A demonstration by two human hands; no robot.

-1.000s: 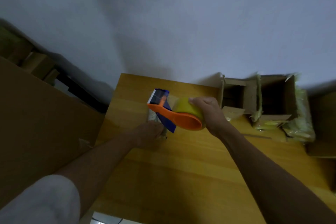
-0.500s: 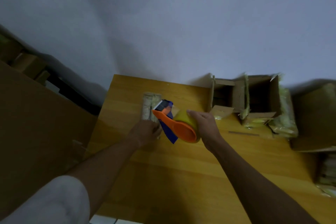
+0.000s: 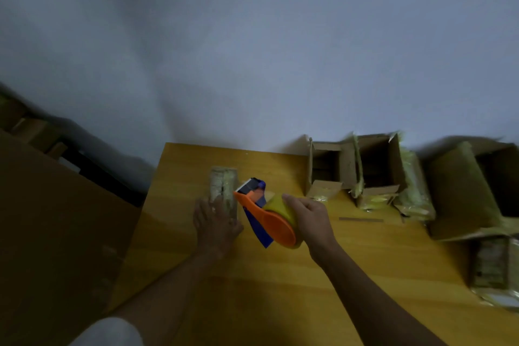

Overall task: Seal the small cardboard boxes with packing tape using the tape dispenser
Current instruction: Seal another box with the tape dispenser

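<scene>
A small taped cardboard box lies on the wooden table near its far left corner. My left hand rests flat on the box's near end, fingers spread. My right hand grips the orange and blue tape dispenser by its yellow tape roll, holding it just right of the box with the blade end raised toward the box's top.
Two open small cardboard boxes stand at the table's far edge against the wall. A larger open box sits at the right, with another taped box below it. A big cardboard sheet leans at the left.
The view has shifted, so more of the right side shows. The dispenser has drawn back toward me and to the right, uncovering the box's far end. My left hand stays on the box.
</scene>
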